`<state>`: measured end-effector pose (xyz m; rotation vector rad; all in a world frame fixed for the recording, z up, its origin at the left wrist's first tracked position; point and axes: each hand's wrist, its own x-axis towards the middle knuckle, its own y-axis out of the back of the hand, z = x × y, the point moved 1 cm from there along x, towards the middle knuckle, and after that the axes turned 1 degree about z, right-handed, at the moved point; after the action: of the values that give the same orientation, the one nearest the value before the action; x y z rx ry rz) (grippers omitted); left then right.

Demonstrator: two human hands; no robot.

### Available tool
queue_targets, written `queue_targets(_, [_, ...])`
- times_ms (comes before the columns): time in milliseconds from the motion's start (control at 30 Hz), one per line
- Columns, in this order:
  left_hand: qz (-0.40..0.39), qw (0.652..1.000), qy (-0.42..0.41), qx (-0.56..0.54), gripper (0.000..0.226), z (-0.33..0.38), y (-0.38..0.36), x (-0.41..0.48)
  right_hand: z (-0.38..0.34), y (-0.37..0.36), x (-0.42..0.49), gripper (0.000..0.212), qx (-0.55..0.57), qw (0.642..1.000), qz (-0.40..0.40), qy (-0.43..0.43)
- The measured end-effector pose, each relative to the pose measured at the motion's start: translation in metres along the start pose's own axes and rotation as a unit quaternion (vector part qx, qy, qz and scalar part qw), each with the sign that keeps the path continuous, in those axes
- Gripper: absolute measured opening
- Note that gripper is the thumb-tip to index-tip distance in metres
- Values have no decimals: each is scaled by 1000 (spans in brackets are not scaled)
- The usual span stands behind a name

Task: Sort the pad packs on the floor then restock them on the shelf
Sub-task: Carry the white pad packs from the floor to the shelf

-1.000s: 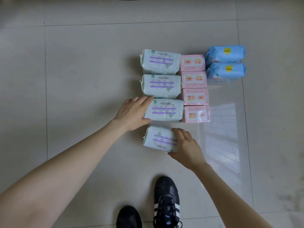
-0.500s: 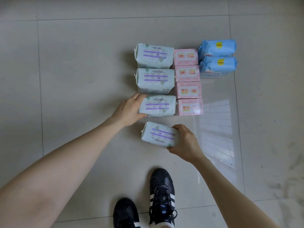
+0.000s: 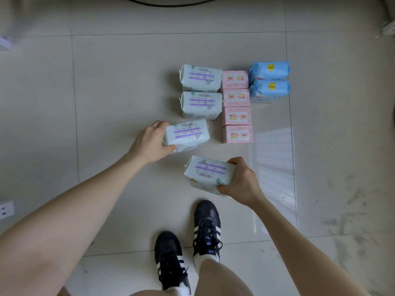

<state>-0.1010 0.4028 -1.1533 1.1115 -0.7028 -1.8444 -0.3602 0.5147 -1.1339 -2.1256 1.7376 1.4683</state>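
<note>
- Head view: sorting looks finished, judging by the rows on the floor (image 3: 106, 99). A green pair (image 3: 202, 103) lies in a column just beyond the left hand (image 3: 149, 144). Four pink packs (image 3: 236, 116) run in a column beyond the right hand (image 3: 241, 182). Two blue packs (image 3: 270, 88) sit farther out past the pink ones.
- Left hand grips the left pack (image 3: 188, 133) by its short end, fingers over the far edge and thumb on the near edge. The pack is tilted and lies apart from the green pair.
- Right hand grips the right pack (image 3: 210, 174) by its short end, fingers curled over the far edge and thumb at the near one. This pack seems lifted off the floor.
- Restocking seems only begun: two green packs are in hand and eight wait on the floor. No shelf shows, so none can be counted as shelved.
- Shoes (image 3: 206, 227) stand just below the right hand, clear of the rows.
- A cable (image 3: 171, 4) crosses the floor far beyond both hands, and a socket strip (image 3: 6, 209) lies well outside the left forearm. Neither blocks the lift, though either might matter on the walk to the shelf.
</note>
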Motion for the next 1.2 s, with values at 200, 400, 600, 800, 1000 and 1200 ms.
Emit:
queue_targets(200, [25, 998, 38, -34, 57, 13, 68, -42, -57, 37, -44, 67, 29, 1000, -7, 1])
queue_targets(400, [55, 991, 92, -79, 54, 30, 159, -88, -121, 82, -96, 65, 94, 996, -9, 1])
queue_targets(600, [58, 986, 107, -111, 50, 57, 263, -136, -192, 138, -151, 63, 180, 984, -18, 8])
queue_targets(800, [85, 980, 100, -150, 42, 90, 376, -186, -273, 201, -212, 57, 215, 974, -61, 41])
queue_targets(1000, [126, 972, 60, -190, 35, 126, 495, -245, -362, 266, -275, 71, 193, 973, -71, 104])
queue_targets(1200, [182, 961, 30, -208, 43, 163, 607, -306, -449, 317, -339, 76, 166, 967, -68, 181])
